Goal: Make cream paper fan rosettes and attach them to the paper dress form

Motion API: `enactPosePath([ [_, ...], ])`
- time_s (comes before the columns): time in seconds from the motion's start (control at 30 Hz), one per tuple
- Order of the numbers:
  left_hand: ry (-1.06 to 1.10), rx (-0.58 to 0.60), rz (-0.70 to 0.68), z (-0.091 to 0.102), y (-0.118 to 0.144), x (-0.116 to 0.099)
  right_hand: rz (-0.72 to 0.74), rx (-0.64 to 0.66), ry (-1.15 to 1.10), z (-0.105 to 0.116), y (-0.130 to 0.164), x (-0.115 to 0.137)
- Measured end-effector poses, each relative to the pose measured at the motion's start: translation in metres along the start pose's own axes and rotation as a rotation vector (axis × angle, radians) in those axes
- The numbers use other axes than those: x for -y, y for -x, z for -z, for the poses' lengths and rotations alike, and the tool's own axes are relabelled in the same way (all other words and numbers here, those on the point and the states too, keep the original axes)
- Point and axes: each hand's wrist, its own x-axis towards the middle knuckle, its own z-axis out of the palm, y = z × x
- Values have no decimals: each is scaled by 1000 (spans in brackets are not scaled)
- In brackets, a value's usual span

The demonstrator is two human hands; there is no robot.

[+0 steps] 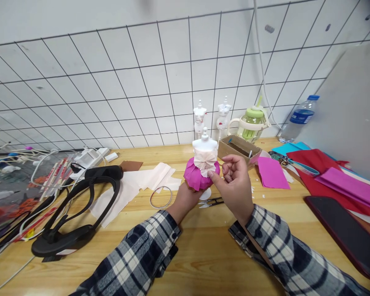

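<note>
A small white dress-form mannequin [205, 144] stands upright in front of me, dressed in a puffy magenta crepe-paper skirt [192, 174]. Pale pink pleated paper [205, 162] fans over its chest and hangs onto the skirt. My left hand [188, 199] grips the mannequin from below; the skirt hides most of those fingers. At the mannequin's right side is my right hand [236, 185], its thumb tip touching the lower edge of the pale paper. Its other fingers are loosely curled, apart from the thumb, with nothing visible between them. Thread snips [214, 202] lie on the table beneath.
A roll of clear tape [160, 197] and pale paper strips [132, 183] lie left, beside a black headset strap [77, 230]. Behind stand two more mannequins [223, 113], a cardboard box [239, 149] and a green-lidded jug [253, 123]. Rightward are magenta paper [273, 172] and a phone [342, 230].
</note>
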Motion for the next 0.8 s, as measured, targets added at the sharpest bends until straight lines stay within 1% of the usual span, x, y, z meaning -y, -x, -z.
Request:
enactPosePath([
  [0.07, 13, 13, -18, 0, 1, 0, -14, 2, -42, -1, 2, -1],
  [0.13, 23, -24, -18, 0, 1, 0, -66, -28, -89, -2, 4, -5],
  [0.23, 0, -63, 52, 0, 0, 3, -247, -40, -198, -4, 8, -12],
  [0.3, -20, -63, 117, 1, -1, 4, -383, 13, -273, -6, 11, -15],
  [0.37, -37, -62, 151, 3, -1, 4, -509, 89, -342, -8, 13, -13],
  [0.43, -47, -65, 142, 5, -1, 2, -632, 154, -423, -10, 14, -10],
  [0.53, -58, -60, 128, 7, -2, -2, -763, 194, -553, -11, 16, -7],
  [0.7, -57, -73, 110, 7, -2, -2, -900, 120, -693, -10, 16, -10],
  [0.8, -80, -73, 111, 6, -2, 1, -953, 110, -775, -9, 15, -12],
])
